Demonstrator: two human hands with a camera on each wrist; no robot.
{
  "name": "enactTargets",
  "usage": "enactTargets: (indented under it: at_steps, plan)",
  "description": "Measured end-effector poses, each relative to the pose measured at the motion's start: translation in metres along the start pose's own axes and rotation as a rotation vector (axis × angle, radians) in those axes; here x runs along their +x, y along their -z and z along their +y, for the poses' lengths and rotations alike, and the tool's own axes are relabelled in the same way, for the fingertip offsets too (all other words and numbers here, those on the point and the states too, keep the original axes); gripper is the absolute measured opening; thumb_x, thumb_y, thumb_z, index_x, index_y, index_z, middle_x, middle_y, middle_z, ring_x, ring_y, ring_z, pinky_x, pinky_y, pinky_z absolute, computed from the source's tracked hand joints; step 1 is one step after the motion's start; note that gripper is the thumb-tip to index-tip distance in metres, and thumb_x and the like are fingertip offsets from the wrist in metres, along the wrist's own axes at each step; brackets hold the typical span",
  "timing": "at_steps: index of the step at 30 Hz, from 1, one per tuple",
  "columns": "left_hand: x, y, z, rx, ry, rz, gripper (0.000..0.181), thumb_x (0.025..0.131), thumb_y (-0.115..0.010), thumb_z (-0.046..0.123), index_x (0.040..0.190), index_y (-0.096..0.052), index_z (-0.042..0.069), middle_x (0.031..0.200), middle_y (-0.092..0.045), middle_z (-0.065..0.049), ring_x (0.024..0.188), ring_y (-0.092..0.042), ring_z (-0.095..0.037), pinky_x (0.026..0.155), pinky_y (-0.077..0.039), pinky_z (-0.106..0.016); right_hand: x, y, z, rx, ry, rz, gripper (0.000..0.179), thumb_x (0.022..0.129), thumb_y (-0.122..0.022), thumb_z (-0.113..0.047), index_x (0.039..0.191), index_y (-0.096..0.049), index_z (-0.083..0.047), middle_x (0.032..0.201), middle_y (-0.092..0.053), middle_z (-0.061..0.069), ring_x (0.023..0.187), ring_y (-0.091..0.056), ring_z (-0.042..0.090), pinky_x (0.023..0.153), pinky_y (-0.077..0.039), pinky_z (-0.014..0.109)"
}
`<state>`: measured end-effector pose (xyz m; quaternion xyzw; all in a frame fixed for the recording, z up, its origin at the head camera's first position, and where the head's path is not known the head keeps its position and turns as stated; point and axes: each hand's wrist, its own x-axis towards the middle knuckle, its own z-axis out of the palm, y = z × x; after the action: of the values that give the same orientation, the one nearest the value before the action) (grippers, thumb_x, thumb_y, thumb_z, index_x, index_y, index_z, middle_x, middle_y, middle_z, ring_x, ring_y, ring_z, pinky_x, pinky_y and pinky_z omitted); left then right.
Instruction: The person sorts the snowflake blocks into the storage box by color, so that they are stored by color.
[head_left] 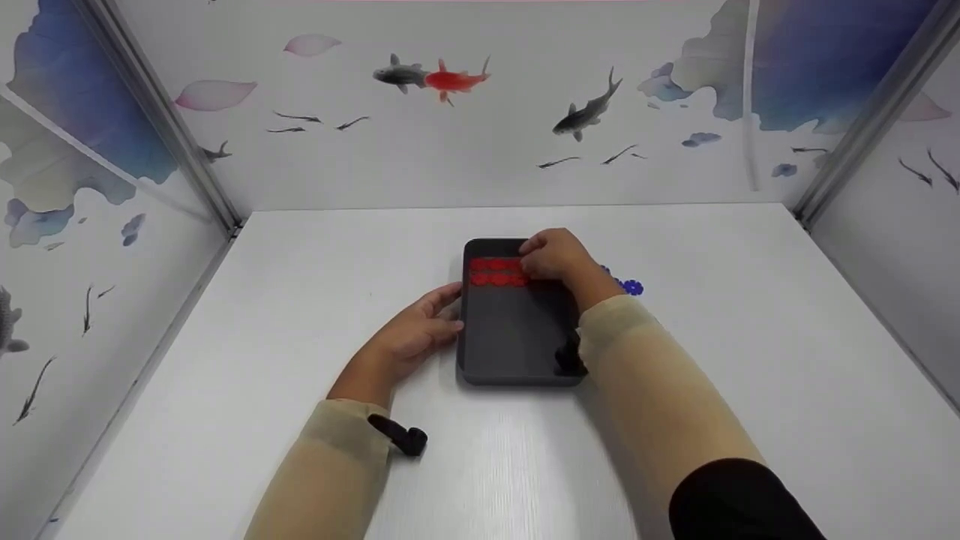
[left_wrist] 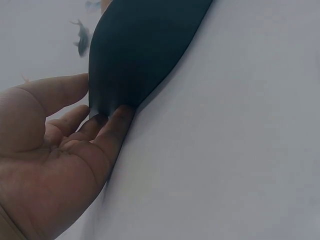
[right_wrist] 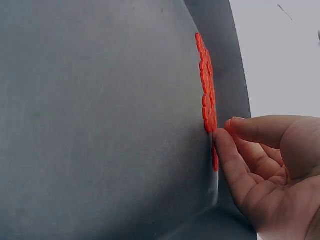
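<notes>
A dark grey rectangular tray lies on the white table. Flat red flower-shaped pieces sit side by side in two rows near its far end, seen edge-on in the right wrist view. With thumb and index finger close together, my right hand pinches a red piece at the right end of the rows; the fingers hide most of it. In the head view, my left hand touches the tray's left side, thumb and fingers spread along it. The left wrist view has its fingertips against the dark tray wall.
Several blue flower-shaped pieces lie on the table right of the tray, partly behind the right forearm. White panels printed with fish and leaves enclose the table at the back and sides.
</notes>
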<state>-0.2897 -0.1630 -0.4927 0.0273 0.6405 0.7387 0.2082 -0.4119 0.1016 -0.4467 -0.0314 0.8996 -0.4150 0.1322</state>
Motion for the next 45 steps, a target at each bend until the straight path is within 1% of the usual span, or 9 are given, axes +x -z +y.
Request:
enactTargets:
  at_steps: [5, 9, 15, 20, 27, 32, 35, 43, 45]
  plan:
    - [0.0, 0.0, 0.001, 0.002, 0.001, -0.008, 0.077, 0.098, -0.064, -0.007, 0.167, -0.038, 0.018, 0.179, -0.027, 0.002, 0.161, -0.038, -0.022, 0.13, -0.036, -0.044, -0.002, 0.002, -0.001, 0.086, 0.019, -0.037, 0.035, 0.098, -0.07, -0.007, 0.133, -0.071, -0.008, 0.127, -0.076, 0.013, 0.1, -0.07, 0.019, 0.084, -0.061, 0.03]
    - [0.001, 0.0, 0.001, -0.005, 0.002, -0.002, 0.077, 0.098, -0.064, -0.007, 0.167, -0.038, 0.018, 0.178, -0.027, 0.002, 0.161, -0.038, -0.022, 0.13, -0.037, -0.044, -0.007, 0.01, -0.004, 0.156, 0.035, -0.067, 0.039, 0.097, -0.07, -0.002, 0.136, -0.068, -0.008, 0.132, -0.076, 0.012, 0.106, -0.072, 0.019, 0.085, -0.06, 0.029]
    - [0.001, 0.001, 0.0, 0.001, 0.003, 0.013, 0.077, 0.098, -0.065, -0.007, 0.166, -0.04, 0.018, 0.177, -0.029, 0.003, 0.16, -0.039, -0.021, 0.128, -0.039, -0.043, -0.022, 0.035, -0.006, 0.225, 0.084, -0.085, 0.041, 0.097, -0.071, -0.001, 0.138, -0.066, -0.008, 0.137, -0.072, 0.016, 0.116, -0.074, 0.026, 0.1, -0.061, 0.042]
    - [0.001, 0.0, 0.0, 0.001, 0.003, 0.019, 0.076, 0.098, -0.064, -0.007, 0.166, -0.04, 0.018, 0.177, -0.029, 0.002, 0.16, -0.039, -0.021, 0.128, -0.039, -0.043, -0.038, 0.06, 0.007, 0.274, 0.115, -0.065, 0.039, 0.098, -0.073, -0.003, 0.135, -0.066, -0.009, 0.137, -0.069, 0.02, 0.114, -0.074, 0.025, 0.102, -0.062, 0.038]
    - [0.001, 0.0, 0.0, -0.006, 0.011, 0.007, 0.078, 0.099, -0.062, -0.008, 0.168, -0.036, 0.017, 0.179, -0.024, 0.001, 0.164, -0.033, -0.023, 0.13, -0.037, -0.044, -0.055, 0.088, 0.036, 0.209, 0.093, -0.022, 0.037, 0.1, -0.074, -0.014, 0.136, -0.067, -0.012, 0.129, -0.071, 0.012, 0.113, -0.072, 0.023, 0.103, -0.062, 0.037]
    - [0.001, 0.0, 0.001, -0.012, 0.009, 0.004, 0.078, 0.099, -0.063, -0.008, 0.167, -0.036, 0.017, 0.179, -0.026, 0.002, 0.161, -0.037, -0.023, 0.129, -0.038, -0.044, -0.058, 0.104, 0.058, 0.165, 0.074, -0.002, 0.037, 0.102, -0.074, -0.018, 0.137, -0.066, -0.014, 0.124, -0.07, 0.006, 0.116, -0.071, 0.023, 0.097, -0.062, 0.028]
    - [0.001, 0.0, 0.0, -0.012, 0.009, 0.007, 0.077, 0.098, -0.063, -0.008, 0.167, -0.037, 0.018, 0.179, -0.027, 0.002, 0.16, -0.039, -0.022, 0.128, -0.039, -0.043, -0.058, 0.11, 0.07, 0.157, 0.058, 0.005, 0.038, 0.102, -0.073, -0.019, 0.139, -0.065, -0.014, 0.125, -0.07, 0.006, 0.122, -0.069, 0.029, 0.096, -0.062, 0.027]
    - [0.001, 0.0, 0.0, -0.013, 0.002, 0.003, 0.077, 0.099, -0.062, -0.008, 0.167, -0.036, 0.016, 0.179, -0.026, 0.0, 0.161, -0.036, -0.022, 0.127, -0.039, -0.042, -0.054, 0.119, 0.095, 0.154, -0.041, -0.004, 0.049, 0.102, -0.075, -0.021, 0.147, -0.06, -0.013, 0.134, -0.068, 0.01, 0.131, -0.065, 0.033, 0.115, -0.054, 0.046]
    - [0.001, 0.0, -0.001, -0.009, 0.005, 0.005, 0.077, 0.099, -0.062, -0.008, 0.167, -0.037, 0.017, 0.179, -0.026, 0.0, 0.162, -0.035, -0.022, 0.128, -0.039, -0.042, -0.053, 0.12, 0.1, 0.159, -0.064, -0.017, 0.051, 0.101, -0.075, -0.021, 0.149, -0.058, -0.013, 0.136, -0.067, 0.011, 0.132, -0.065, 0.033, 0.117, -0.053, 0.047]
